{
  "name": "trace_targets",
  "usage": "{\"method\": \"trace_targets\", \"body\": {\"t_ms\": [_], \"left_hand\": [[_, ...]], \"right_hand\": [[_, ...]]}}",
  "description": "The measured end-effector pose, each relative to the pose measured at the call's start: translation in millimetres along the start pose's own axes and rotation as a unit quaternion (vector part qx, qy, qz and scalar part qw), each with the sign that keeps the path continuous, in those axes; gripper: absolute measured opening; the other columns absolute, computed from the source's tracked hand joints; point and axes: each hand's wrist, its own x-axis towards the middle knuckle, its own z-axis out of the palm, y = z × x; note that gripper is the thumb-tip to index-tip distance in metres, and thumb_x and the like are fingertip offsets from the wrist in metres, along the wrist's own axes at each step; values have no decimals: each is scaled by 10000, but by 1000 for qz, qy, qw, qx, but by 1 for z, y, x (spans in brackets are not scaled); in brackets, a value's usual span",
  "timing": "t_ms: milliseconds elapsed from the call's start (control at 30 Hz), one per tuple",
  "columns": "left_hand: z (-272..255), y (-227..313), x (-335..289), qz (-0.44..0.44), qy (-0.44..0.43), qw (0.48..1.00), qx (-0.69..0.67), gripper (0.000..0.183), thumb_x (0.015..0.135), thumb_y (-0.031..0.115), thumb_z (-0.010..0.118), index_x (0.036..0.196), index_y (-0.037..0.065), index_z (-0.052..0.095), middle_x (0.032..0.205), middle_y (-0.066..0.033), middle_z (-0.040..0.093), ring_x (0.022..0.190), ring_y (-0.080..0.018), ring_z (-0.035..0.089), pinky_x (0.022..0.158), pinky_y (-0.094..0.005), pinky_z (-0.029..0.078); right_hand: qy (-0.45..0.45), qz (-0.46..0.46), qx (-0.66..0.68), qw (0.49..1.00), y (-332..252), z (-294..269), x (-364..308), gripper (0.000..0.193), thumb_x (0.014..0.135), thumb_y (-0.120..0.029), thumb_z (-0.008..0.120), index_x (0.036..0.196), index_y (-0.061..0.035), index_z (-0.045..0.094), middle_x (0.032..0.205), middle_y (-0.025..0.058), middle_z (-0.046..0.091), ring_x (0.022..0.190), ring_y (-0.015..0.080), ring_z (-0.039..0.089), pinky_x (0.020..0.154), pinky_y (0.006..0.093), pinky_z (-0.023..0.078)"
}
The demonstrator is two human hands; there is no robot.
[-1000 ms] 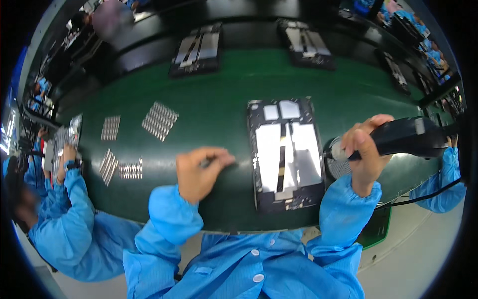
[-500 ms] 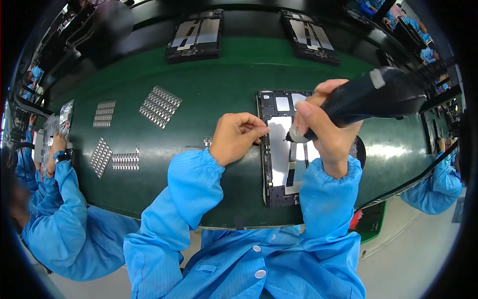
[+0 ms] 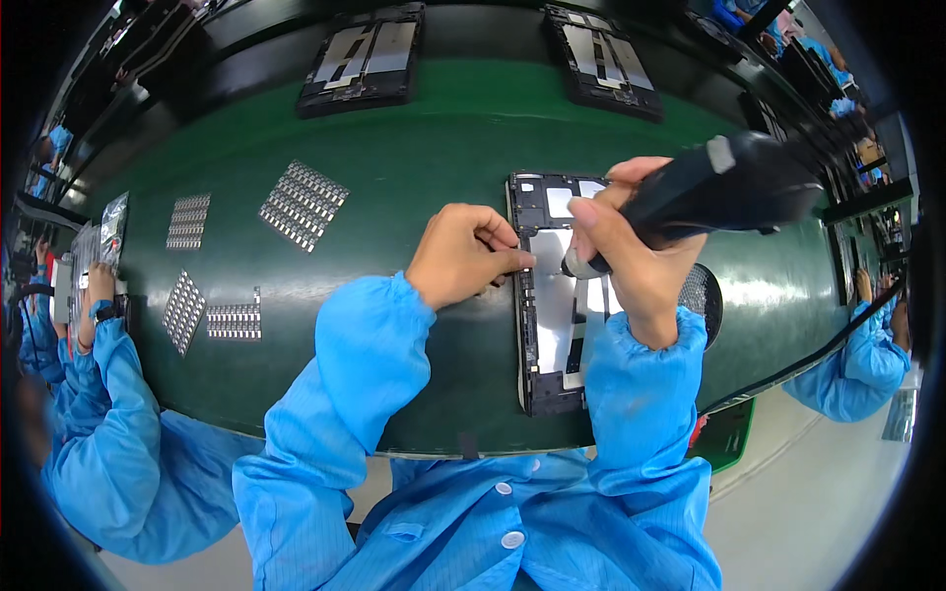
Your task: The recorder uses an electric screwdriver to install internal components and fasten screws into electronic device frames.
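Driver [image 3: 724, 187], clasped in right hand [image 3: 636, 251], has moved over tablet [image 3: 554, 295]; left hand [image 3: 463, 254], pinched, contents unclear, reached its nine-o'clock edge: both engaged.

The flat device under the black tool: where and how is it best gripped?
Probably by its left rim, coming from the left: the device lies flat with bright inner surfaces exposed, while the right hand and sleeve largely cover its right side.

Head-worn fisheye, facing down, close above hands [image 3: 461, 258], table [image 3: 414, 177].
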Motion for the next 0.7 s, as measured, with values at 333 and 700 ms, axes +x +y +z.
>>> {"method": "trace_targets", "body": {"t_ms": [333,700], "left_hand": [[-12,6,9,-84,-87,990,-68,148,769,102,729,797,-16,645,712,-75,665,578,-102,631,443,-215,483],[-11,9,7,-105,-56,992,-45,140,744,109,741,755,-2,658,713,-83,672,579,-113,643,450,-230,493]], "right_hand": [[-40,-13,-21,999,6,16,13,314,707,59,750,962,29,568,655,34,614,579,71,582,532,188,450],[-31,23,23,999,11,21,12,288,716,65,739,938,29,559,646,54,609,549,86,572,517,213,452]]}}
